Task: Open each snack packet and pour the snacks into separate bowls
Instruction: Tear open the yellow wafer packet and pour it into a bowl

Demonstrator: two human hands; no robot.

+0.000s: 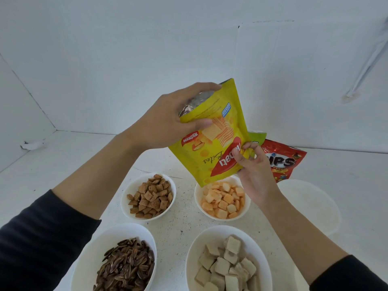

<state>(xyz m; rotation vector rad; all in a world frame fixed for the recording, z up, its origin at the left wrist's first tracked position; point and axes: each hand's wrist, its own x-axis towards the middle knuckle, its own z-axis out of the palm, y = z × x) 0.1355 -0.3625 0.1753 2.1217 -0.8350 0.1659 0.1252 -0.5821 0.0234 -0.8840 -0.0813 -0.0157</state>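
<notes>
A yellow snack packet point(212, 141) hangs upside down above the middle of the table. My left hand point(168, 118) grips its raised bottom end, fingers curled round the silvery base. My right hand point(252, 164) pinches the packet's lower right edge near the mouth. Directly under the packet stands a white bowl point(197, 196) holding orange-and-cream square bites point(223, 200). A red packet point(283, 160) and a green packet point(257, 136) stand behind my right hand, partly hidden.
Three more filled white bowls are here: brown pillow snacks point(150, 196) at the left, striped seeds point(126, 267) near left, pale wafer squares point(227, 263) near right. Another white bowl point(308, 206) sits at the right. White walls enclose the table.
</notes>
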